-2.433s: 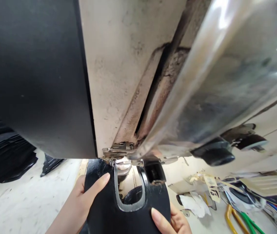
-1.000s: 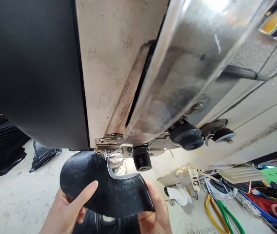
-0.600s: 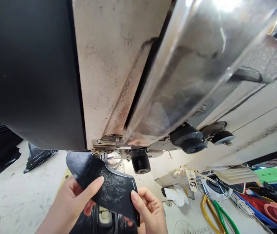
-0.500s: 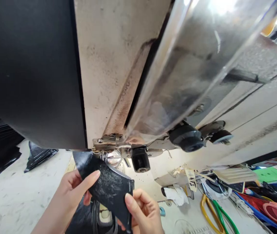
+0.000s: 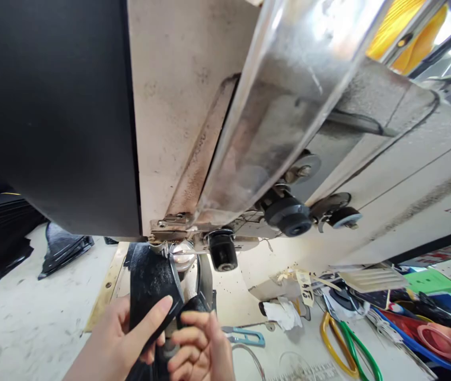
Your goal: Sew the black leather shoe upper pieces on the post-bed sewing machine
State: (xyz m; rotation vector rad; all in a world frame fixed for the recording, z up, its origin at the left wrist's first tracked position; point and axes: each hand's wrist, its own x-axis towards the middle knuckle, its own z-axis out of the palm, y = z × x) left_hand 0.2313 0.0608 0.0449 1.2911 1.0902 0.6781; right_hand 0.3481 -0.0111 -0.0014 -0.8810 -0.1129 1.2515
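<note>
A black leather-like piece [image 5: 152, 280] runs down from under the presser foot of a sewing machine [image 5: 178, 185], its curved edge along the right side. My left hand [image 5: 124, 336] pinches its lower part, thumb on top and fingers beneath. My right hand [image 5: 204, 346] is curled close beside it, the fingers folded against a bent black end of the piece just above them. How firmly the right fingers grip that end is partly hidden. A round metal part shines beside the needle area.
Black stacked pieces [image 5: 64, 251] lie at left on the white table. Right of my hands are a blue thread snipper [image 5: 245, 337], a crumpled white tissue [image 5: 283, 313] and scissors with yellow and green handles [image 5: 339, 344]. A tray of tools [image 5: 440, 333] stands farther right.
The black piece has turned from slanting rightward to hanging more upright, its right end bent over. My right hand has moved left and curled, uncovering the blue snipper. The view has shifted slightly.
</note>
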